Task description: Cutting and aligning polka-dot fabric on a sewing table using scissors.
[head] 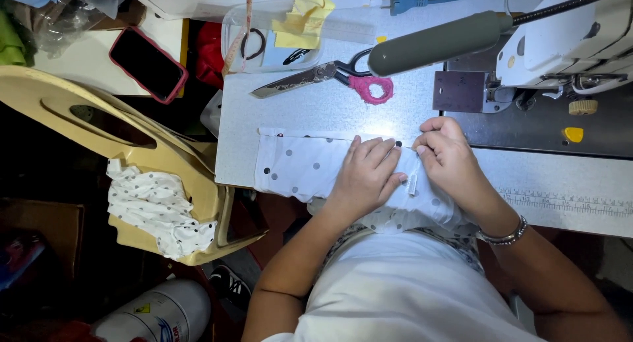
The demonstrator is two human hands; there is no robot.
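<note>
Both hands on dotted cloth at the table edge, in front of the sewing machine; cloth not yet under the needle.

Left hand (366, 174) lies flat, fingers spread, pressing the white dotted cloth (297, 167); right hand (447, 159) at its 3 o'clock pinches the folded edge beside a small white tag (413, 182), fingers narrowed on the cloth. Judged state: the piece is folded and held, the tag seems placed, and stitching looks undone, since the cloth sits at 7 o'clock from the machine (573, 39), apart from it. Count: one cloth in hand, one more dotted piece (158, 207) on the chair (79, 114) at 9 o'clock; one pair of scissors (323, 78) at 12 o'clock; one phone (148, 63); one lamp (438, 42); one tray (277, 39).
</note>
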